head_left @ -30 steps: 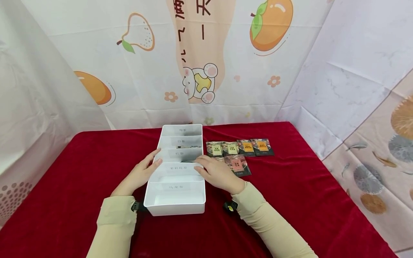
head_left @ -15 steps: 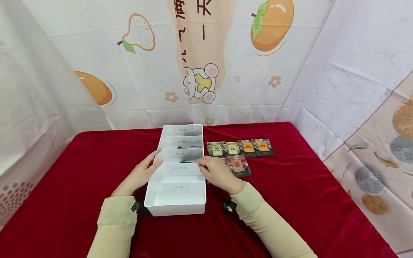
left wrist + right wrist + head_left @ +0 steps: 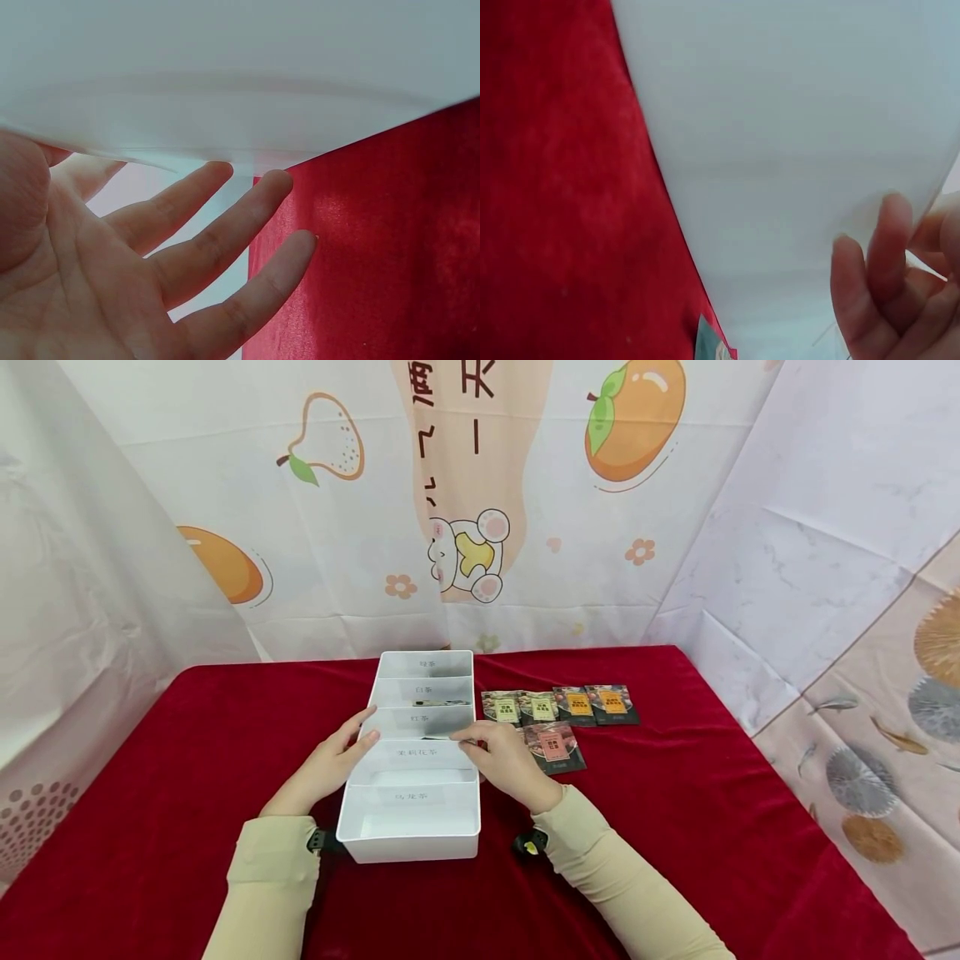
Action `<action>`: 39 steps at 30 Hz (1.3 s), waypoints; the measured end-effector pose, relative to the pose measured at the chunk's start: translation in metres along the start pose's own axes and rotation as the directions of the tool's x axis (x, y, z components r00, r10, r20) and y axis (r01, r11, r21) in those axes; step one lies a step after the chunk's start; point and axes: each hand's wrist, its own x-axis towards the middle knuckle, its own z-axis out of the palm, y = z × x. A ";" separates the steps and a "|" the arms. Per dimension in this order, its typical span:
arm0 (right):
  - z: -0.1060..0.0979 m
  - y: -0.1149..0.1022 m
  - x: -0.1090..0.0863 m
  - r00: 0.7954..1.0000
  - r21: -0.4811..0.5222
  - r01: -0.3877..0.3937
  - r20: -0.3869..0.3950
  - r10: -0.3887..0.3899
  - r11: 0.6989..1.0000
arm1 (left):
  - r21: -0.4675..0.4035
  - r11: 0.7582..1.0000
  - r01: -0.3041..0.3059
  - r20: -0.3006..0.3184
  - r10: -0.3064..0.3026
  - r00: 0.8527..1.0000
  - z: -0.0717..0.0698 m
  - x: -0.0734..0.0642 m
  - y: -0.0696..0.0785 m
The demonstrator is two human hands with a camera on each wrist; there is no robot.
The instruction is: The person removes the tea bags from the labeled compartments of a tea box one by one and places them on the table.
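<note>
Several printed curtains point(image 3: 337, 552) back a red-clothed table point(image 3: 165, 760) w/ a 5-slot white box point(image 3: 416, 850). L hand point(image 3: 327, 770), spread along the box's left wall, should just steady it; R hand point(image 3: 512, 765) is bent at the right rim, pinch unclear, so ease the sachet point(image 3: 437, 738), edge showing in mid slot point(image 3: 397, 723), down w/o creasing.

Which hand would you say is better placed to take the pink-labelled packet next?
Probably the right hand: it is beside the pink-labelled packet, at the white box's right side. The left hand is at the opposite side and would need to reach across.
</note>
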 end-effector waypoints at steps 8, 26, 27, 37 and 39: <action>0.002 0.000 0.000 0.997 0.012 -0.021 -0.074 0.022 1.000 | 0.005 1.000 0.002 0.001 -0.002 1.000 0.000 0.000 0.000; -0.009 -0.002 -0.003 0.982 0.080 -0.018 -0.184 0.033 0.997 | 0.007 1.000 -0.005 -0.005 0.005 1.000 0.002 0.001 0.001; -0.010 -0.003 -0.003 0.981 0.094 -0.018 -0.192 0.036 0.995 | 0.007 1.000 -0.006 -0.005 0.006 1.000 0.001 0.001 0.000; -0.034 -0.006 -0.003 0.966 0.228 -0.018 -0.248 0.076 0.973 | 0.010 1.000 0.008 -0.008 -0.008 1.000 0.001 0.002 -0.002; -0.039 -0.006 -0.003 0.963 0.221 -0.021 -0.257 0.079 0.975 | 0.010 1.000 0.010 -0.009 -0.010 1.000 0.000 0.002 -0.002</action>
